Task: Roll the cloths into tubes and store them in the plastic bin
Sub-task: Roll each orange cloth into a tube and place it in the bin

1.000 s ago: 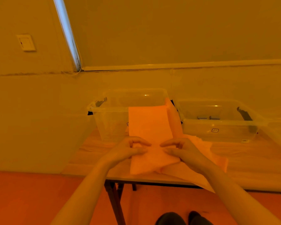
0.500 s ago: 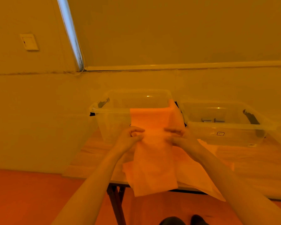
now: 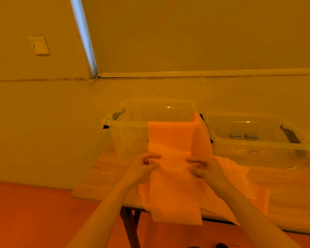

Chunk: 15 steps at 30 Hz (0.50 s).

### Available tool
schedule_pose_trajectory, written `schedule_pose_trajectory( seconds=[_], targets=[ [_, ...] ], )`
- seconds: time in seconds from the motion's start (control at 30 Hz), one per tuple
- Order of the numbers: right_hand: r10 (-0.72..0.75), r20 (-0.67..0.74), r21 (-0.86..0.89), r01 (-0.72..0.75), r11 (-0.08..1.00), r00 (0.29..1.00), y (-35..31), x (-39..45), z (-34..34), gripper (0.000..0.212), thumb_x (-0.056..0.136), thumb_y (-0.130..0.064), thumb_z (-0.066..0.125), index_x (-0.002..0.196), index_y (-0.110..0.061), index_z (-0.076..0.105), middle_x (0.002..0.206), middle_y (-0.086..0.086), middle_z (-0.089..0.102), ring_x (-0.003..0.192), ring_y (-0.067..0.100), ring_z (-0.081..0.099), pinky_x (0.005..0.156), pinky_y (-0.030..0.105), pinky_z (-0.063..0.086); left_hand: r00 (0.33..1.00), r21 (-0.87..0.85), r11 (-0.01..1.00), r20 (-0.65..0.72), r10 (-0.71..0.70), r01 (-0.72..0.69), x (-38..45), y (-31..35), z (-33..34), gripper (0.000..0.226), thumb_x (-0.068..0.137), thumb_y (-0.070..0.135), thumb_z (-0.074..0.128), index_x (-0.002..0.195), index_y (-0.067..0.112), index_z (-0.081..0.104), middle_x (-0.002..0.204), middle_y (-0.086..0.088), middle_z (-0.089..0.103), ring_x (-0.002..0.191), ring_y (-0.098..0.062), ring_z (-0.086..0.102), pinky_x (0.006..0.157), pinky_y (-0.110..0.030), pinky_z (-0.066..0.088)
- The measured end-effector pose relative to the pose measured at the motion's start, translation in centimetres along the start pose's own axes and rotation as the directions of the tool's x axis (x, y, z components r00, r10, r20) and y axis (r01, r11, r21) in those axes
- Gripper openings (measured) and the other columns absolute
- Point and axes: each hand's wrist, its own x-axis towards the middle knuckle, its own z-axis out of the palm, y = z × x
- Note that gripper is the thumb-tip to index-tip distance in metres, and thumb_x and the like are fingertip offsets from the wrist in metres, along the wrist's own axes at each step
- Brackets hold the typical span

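Both hands have slid up the cloth toward the tall bin since a second ago.
Left hand (image 3: 144,167) and right hand (image 3: 206,170) pinch the cloth (image 3: 174,176), draped from the tall bin (image 3: 125,123) rim past the table (image 3: 104,178) edge; roll evenly, edges aligned.

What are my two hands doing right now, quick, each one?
Left hand: closed, pinching the left edge of the orange cloth.
Right hand: closed, pinching the same cloth's right edge.
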Motion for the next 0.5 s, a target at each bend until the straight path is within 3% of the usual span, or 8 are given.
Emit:
schedule_pose_trajectory(
  seconds=[0.1, 0.2, 0.33, 0.4, 0.5],
  targets=[
    [-0.063, -0.03, 0.019, 0.064, 0.998, 0.998, -2.5, 1.1, -0.9, 0.026, 0.084, -0.007, 0.067, 0.099, -0.028, 0.068, 0.105, -0.003, 0.069, 0.083, 0.009, 0.069, 0.064, 0.018, 0.054, 0.994, -0.021, 0.994, -0.042, 0.103, -0.104, 1.4, 2.8, -1.4, 0.025, 0.081, 0.015, 0.07, 0.099, 0.032, 0.066, 0.104, 0.003, 0.066, 0.077, -0.025, 0.06, 0.074, -0.028, 0.055],
    [-0.13, -0.058, 0.022, 0.131, 0.991, 0.99, -5.3, 2.9, -2.0, 0.025, 0.083, -0.007, 0.068, 0.099, -0.026, 0.067, 0.105, -0.008, 0.066, 0.087, 0.01, 0.068, 0.066, 0.018, 0.055, 0.982, -0.03, 0.986, -0.1, 0.161, -0.165, 3.7, 5.6, -2.8, 0.025, 0.078, 0.014, 0.073, 0.095, 0.032, 0.068, 0.102, 0.0, 0.068, 0.088, -0.03, 0.064, 0.079, -0.04, 0.055],
    [-0.195, -0.091, 0.043, 0.2, 0.979, 0.977, -8.5, 6.9, -3.1, 0.025, 0.081, -0.002, 0.069, 0.097, -0.02, 0.069, 0.105, 0.003, 0.069, 0.087, 0.013, 0.067, 0.071, 0.021, 0.057, 0.963, 0.038, 0.972, -0.131, 0.234, -0.231, 7.3, 8.9, -4.4, 0.02, 0.081, 0.015, 0.071, 0.097, 0.027, 0.067, 0.1, 0.006, 0.066, 0.088, -0.01, 0.063, 0.068, -0.016, 0.054],
    [-0.223, -0.12, 0.047, 0.23, 0.972, 0.967, -10.0, 9.2, -3.6, 0.028, 0.079, 0.004, 0.069, 0.099, -0.015, 0.068, 0.101, 0.014, 0.069, 0.079, 0.014, 0.066, 0.072, 0.023, 0.057, 0.955, 0.045, 0.967, -0.151, 0.257, -0.253, 9.4, 10.3, -5.2, 0.019, 0.081, 0.016, 0.07, 0.098, 0.026, 0.067, 0.101, 0.01, 0.064, 0.091, -0.003, 0.061, 0.068, -0.013, 0.051],
    [-0.277, -0.124, -0.002, 0.279, 0.96, 0.953, -12.0, 12.4, -4.2, 0.028, 0.08, 0.002, 0.069, 0.105, -0.012, 0.068, 0.102, 0.005, 0.069, 0.083, 0.011, 0.067, 0.071, 0.022, 0.057, 0.949, 0.015, 0.967, -0.187, 0.254, -0.255, 12.6, 12.0, -6.0, 0.02, 0.081, 0.015, 0.07, 0.1, 0.022, 0.067, 0.1, 0.01, 0.064, 0.091, -0.004, 0.061, 0.066, -0.013, 0.05]
  ],
)
